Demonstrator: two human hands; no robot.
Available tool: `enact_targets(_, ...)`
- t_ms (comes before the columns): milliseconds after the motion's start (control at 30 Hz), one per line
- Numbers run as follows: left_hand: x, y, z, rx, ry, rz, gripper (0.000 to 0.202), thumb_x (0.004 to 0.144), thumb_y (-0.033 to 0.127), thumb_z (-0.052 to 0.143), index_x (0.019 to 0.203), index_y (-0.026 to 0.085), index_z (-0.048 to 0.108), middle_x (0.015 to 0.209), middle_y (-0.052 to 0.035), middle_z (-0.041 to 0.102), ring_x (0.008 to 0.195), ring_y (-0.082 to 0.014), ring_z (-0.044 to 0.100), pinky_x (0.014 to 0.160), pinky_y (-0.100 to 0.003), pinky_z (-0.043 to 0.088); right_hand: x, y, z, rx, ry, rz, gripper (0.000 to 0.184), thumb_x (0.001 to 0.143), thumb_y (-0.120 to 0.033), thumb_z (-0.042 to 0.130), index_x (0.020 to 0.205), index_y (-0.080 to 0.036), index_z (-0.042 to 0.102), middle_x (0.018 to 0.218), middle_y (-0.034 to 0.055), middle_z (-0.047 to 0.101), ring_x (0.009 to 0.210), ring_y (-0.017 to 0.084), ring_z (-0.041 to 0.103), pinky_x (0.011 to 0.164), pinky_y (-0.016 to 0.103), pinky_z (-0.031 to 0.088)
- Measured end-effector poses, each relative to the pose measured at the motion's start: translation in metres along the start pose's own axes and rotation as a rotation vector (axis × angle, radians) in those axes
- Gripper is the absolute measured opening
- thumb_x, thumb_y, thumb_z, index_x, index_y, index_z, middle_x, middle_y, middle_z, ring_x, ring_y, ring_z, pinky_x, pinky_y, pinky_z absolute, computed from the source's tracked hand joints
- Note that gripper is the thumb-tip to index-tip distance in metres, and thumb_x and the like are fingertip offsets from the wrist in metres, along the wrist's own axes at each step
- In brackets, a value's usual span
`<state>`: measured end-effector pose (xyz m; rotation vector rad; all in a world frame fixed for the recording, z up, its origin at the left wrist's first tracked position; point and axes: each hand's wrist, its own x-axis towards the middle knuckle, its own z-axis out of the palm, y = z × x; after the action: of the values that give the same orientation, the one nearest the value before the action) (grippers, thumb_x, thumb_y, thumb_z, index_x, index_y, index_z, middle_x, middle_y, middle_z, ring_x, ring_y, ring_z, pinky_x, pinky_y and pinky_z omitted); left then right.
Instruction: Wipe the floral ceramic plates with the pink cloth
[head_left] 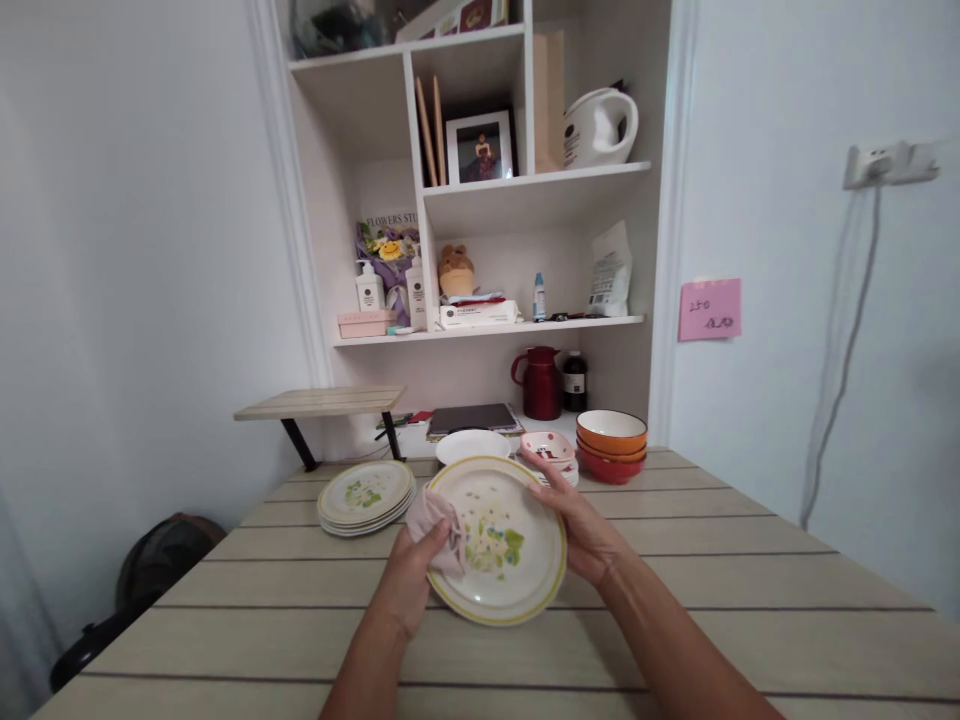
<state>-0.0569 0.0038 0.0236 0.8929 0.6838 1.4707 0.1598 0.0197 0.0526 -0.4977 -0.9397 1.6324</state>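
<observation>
**Fingers [556, 482] tight on both flanks: one plate, one cloth!**

Left hand [407, 590] pinching the pink cloth [429, 512] onto the plate [499, 560] at its nine o'clock; right hand [592, 545] gripping the rim near two. The plate's tilted up, mid-table [675, 580], decorated face showing. And look at the crowd around it! Near ten, a stack of plates [366, 490], edges too close to count. At twelve, one white dish [472, 444], partly blocked by the held plate. At one, a pink dish [546, 444] tops a pile, its number hidden by the right hand. At two, three bowls [611, 447]: two orange, one red! Farther back, toward one: one red jug [541, 385], one dark bottle [574, 382].
</observation>
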Motion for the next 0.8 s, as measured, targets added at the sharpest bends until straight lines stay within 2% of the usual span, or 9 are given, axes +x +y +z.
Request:
enact_targets(100,-0.003,-0.001,0.001,0.04,-0.033,-0.023,0.051,0.068,0.024,0.078,0.115,0.013,0.063,0.108,-0.0144,0.072,0.103,-0.0292,0.066,0.097,-0.042,0.047,-0.006,-0.005,0.003,-0.069,-0.097,0.049,0.071,0.068,-0.019,0.076,0.133,-0.027,0.048,0.107,0.007,0.072,0.088,0.024,0.07,0.084,0.044,0.053)
enact_targets(167,-0.003,-0.001,0.002,0.044,-0.03,-0.04,0.05,0.068,0.025,0.078,0.115,0.013,0.063,0.107,-0.0146,0.073,0.102,-0.0299,0.066,0.096,-0.043,0.047,-0.008,-0.002,0.006,-0.091,-0.103,0.036,0.064,0.067,-0.018,0.077,0.127,-0.023,0.054,0.103,0.0079,0.073,0.085,0.025,0.07,0.083,0.045,0.053)
enact_targets(333,0.001,-0.003,0.008,-0.111,0.022,-0.082,0.061,0.069,0.03,0.077,0.125,0.016,0.058,0.112,-0.015,0.071,0.102,-0.032,0.067,0.093,-0.047,0.05,0.003,0.018,0.012,-0.066,0.07,-0.075,0.047,0.065,-0.021,0.077,0.11,-0.016,0.062,0.083,0.0084,0.076,0.069,0.025,0.071,0.069,0.041,0.057)
enact_targets(533,0.006,-0.021,0.021,-0.292,0.103,-0.147,0.053,0.075,0.029,0.071,0.124,0.016,0.058,0.111,-0.0166,0.071,0.105,-0.0328,0.066,0.093,-0.049,0.051,0.017,0.036,0.018,0.139,0.35,-0.201,0.065,0.059,-0.018,0.078,0.12,-0.021,0.055,0.078,0.0048,0.076,0.068,0.026,0.071,0.069,0.044,0.058)
enact_targets(700,0.004,-0.028,0.03,-0.341,0.097,-0.129,0.042,0.077,0.025,0.069,0.118,0.013,0.063,0.109,-0.0162,0.072,0.107,-0.0317,0.065,0.095,-0.048,0.05,0.018,0.056,0.03,0.27,0.388,-0.291,0.069,0.064,-0.021,0.077,0.128,-0.026,0.052,0.085,0.0025,0.077,0.079,0.026,0.072,0.077,0.044,0.057)
enact_targets(800,0.005,-0.025,0.031,-0.363,0.074,-0.077,0.045,0.078,0.027,0.069,0.12,0.016,0.061,0.112,-0.015,0.071,0.109,-0.0311,0.064,0.096,-0.047,0.049,0.016,0.059,0.033,0.311,0.364,-0.271,0.065,0.068,-0.023,0.076,0.128,-0.028,0.052,0.093,0.0023,0.077,0.085,0.025,0.071,0.081,0.043,0.056)
